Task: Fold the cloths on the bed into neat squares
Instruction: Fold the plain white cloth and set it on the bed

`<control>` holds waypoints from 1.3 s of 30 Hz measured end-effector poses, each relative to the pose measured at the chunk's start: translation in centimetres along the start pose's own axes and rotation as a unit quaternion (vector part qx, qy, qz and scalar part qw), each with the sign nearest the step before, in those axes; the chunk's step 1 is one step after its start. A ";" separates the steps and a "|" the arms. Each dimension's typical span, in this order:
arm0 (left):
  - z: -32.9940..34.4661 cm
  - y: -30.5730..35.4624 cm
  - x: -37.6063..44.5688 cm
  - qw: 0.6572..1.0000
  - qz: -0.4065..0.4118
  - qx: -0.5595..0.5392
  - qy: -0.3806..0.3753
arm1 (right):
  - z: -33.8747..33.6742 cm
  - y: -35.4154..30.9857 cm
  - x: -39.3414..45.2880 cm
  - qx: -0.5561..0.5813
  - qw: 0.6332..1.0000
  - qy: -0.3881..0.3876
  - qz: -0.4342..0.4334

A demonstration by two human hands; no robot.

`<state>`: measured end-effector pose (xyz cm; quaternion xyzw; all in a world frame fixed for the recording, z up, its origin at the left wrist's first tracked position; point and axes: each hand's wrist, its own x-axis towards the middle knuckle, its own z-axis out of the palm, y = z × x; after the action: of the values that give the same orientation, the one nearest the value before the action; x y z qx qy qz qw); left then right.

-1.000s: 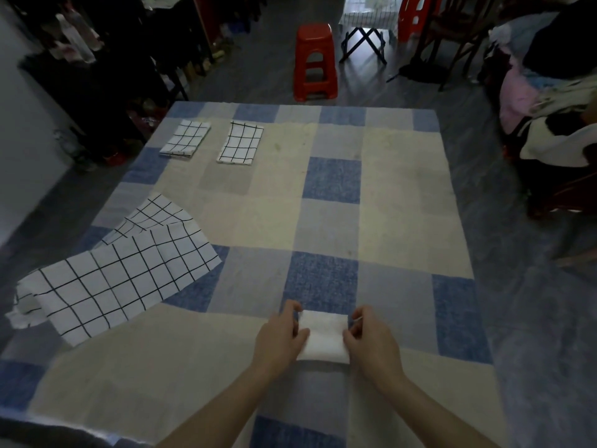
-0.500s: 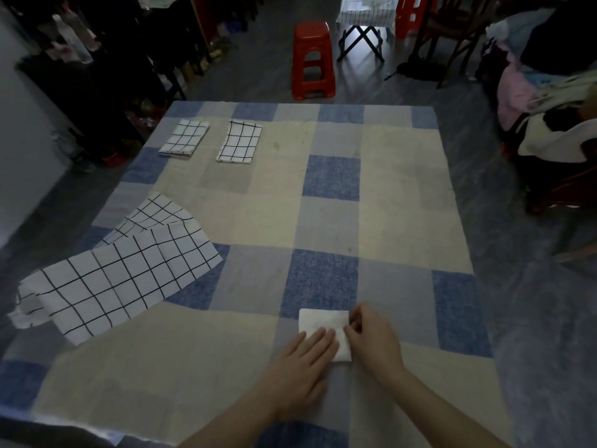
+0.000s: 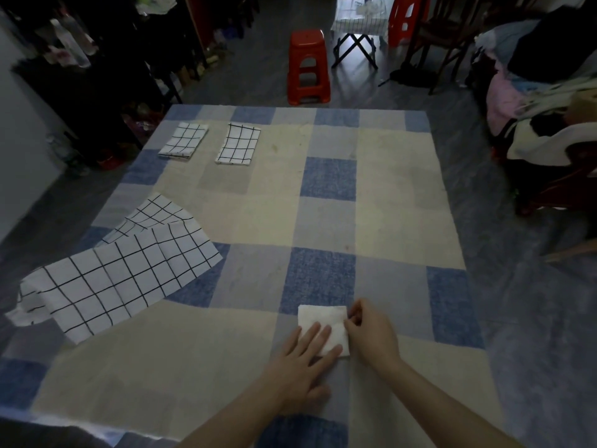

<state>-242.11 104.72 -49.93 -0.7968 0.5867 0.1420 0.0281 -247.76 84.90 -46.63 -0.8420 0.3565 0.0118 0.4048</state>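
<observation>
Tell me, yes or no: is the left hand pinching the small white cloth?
No. The left hand lies flat with straight fingers pressing the white cloth, while the right hand pinches its right edge.

A small white cloth (image 3: 323, 321), folded square, lay near the front edge of the checked bed (image 3: 329, 202). The left hand (image 3: 302, 370) pressed flat on its near part with straight fingers, while the right hand (image 3: 371, 334) pinched its right edge. To the left sprawled a large unfolded grid-patterned cloth (image 3: 116, 279), partly over a second one (image 3: 155, 215). Two folded grid cloths (image 3: 183, 140) (image 3: 238, 148) sat side by side at the far left. A red stool (image 3: 308, 66) stood beyond the bed.
</observation>
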 end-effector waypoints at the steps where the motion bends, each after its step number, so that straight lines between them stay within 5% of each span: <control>1: 0.0 0.1 0.1 1.000 -0.002 0.002 0.000 | 0.0 0.1 -0.4 0.014 1.000 0.015 0.005; 4: 0.0 0.4 0.2 1.000 0.004 0.010 0.011 | 0.1 0.8 -2.0 0.034 0.998 0.041 -0.029; 11: -0.1 -0.6 0.3 1.000 0.008 0.010 0.010 | 0.7 2.8 -3.8 -0.130 0.964 -0.060 -0.222; 22: 0.8 -3.4 0.3 1.000 -0.011 0.029 0.005 | -0.2 1.5 -2.9 -0.207 0.960 -0.019 -0.188; 26: 0.4 -3.8 0.7 1.000 -0.010 0.015 -0.024 | 1.6 -0.9 -2.3 -0.221 0.933 0.033 -0.281; 32: 0.2 -3.2 0.6 1.000 -0.006 -0.011 -0.022 | 1.5 2.8 -0.9 -0.326 0.882 -0.115 -0.320; 39: -0.1 -3.0 0.7 0.999 -0.014 -0.026 -0.021 | 0.0 3.4 -1.0 -0.363 0.884 -0.169 -0.241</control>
<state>-239.10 104.97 -50.39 -0.8022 0.5708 0.1734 0.0216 -250.62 84.05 -48.61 -0.9752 0.0394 0.1849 0.1151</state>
